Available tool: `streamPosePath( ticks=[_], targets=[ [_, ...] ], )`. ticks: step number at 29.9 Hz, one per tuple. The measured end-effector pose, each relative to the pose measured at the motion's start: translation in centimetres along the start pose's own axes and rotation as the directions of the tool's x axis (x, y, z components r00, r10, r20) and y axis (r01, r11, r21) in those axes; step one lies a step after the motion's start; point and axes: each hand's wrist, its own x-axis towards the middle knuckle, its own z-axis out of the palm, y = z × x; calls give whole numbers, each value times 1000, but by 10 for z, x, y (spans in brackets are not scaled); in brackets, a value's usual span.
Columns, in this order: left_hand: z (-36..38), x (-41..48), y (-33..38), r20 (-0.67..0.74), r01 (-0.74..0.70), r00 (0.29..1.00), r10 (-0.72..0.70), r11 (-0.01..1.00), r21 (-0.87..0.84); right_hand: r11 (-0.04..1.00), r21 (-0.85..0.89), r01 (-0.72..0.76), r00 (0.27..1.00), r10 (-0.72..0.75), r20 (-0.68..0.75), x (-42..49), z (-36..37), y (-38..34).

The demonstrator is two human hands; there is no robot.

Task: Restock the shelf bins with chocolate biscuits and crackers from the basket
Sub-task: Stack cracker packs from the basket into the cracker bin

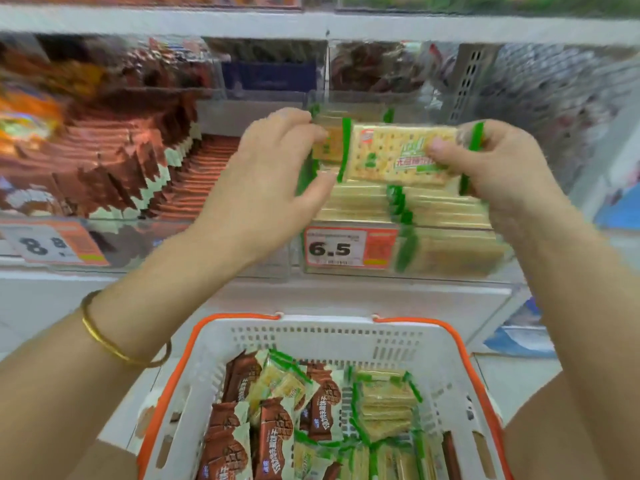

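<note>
Shelf bins (346, 276) stand behind. A cracker packet (391, 157) is held level before them, long axis left-to-right, printed face up — left hand (263, 174) pinches one end, right hand (502, 174) the other.

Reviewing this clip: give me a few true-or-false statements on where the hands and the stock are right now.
1. The left hand and right hand hold cracker packs over the cracker bin. True.
2. The basket is empty. False: it holds chocolate biscuits and crackers.
3. The gold bangle is on the right arm. False: it is on the left forearm.
4. The chocolate biscuit bin stands left of the cracker bin. True.
</note>
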Motion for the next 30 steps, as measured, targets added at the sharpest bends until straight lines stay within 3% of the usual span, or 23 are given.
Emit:
streamPosePath(
  ticks=[5,10,17,25,28,30],
  targets=[
    [32,-14,-20,131,19,991,-27,998,62,992,-121,-27,996,17,-83,71,44,22],
    [41,-25,-26,91,13,996,-14,1000,15,914,-406,-7,997,-23,-69,104,76,32],
    [43,-24,-26,62,6,998,-6,1000,-8,769,-637,-56,996,-6,-94,111,88,39],
    [39,-27,-27,-4,-47,999,47,999,8,830,-548,-108,992,51,-118,98,82,22],
    [26,-41,-18,-140,-154,976,164,985,79,871,-488,47,990,-106,-94,51,60,-7],
    [15,-58,-13,-152,-234,956,250,965,115,936,-314,157,987,-145,63,2,48,-24]
  ],
)
